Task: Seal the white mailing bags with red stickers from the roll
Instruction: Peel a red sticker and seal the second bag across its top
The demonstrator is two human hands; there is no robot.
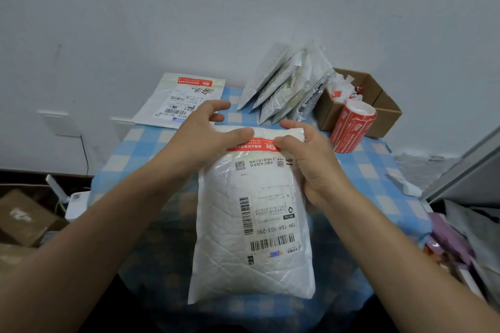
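**Both hands at the top of a stickered bag**

Head view: A white mailing bag lies flat in the middle of a table with a blue-and-white checked cloth, its printed labels facing up. A red sticker runs across the bag's far end.

The left hand is at the bag's far left corner. Its thumb lies flat on the sticker's left end and its fingers are spread and nearly straight, above the cloth beyond the bag. The right hand holds the bag's far right corner, with its thumb on the sticker's right end and its fingers curled round the bag's edge.

The roll of red stickers leans against a cardboard box at the right rear, near the bag but apart from it. A row of bags leans on the wall behind. Another bag with a red sticker lies flat at the left rear.
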